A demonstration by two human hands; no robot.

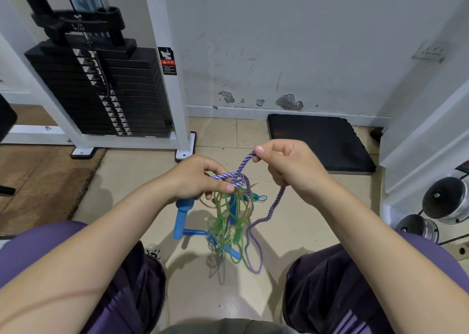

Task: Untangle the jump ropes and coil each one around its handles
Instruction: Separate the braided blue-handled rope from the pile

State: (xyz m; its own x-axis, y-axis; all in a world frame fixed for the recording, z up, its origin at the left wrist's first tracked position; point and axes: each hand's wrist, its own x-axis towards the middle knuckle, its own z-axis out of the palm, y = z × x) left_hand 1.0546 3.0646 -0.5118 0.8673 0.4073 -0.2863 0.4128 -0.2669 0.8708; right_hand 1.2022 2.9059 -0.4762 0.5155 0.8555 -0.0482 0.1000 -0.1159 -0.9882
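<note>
Gym floor tiles [142,171] below; left hand [200,178] grips the tangle [228,214] at its knot, right hand [284,163] just beside pinches the purple rope [272,208]. Pulling hard could cinch the knot tighter.

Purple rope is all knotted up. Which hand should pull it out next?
Probably the right hand: it already pinches the purple rope above the knot, free to pull. The left hand holds the tangle steady.
</note>
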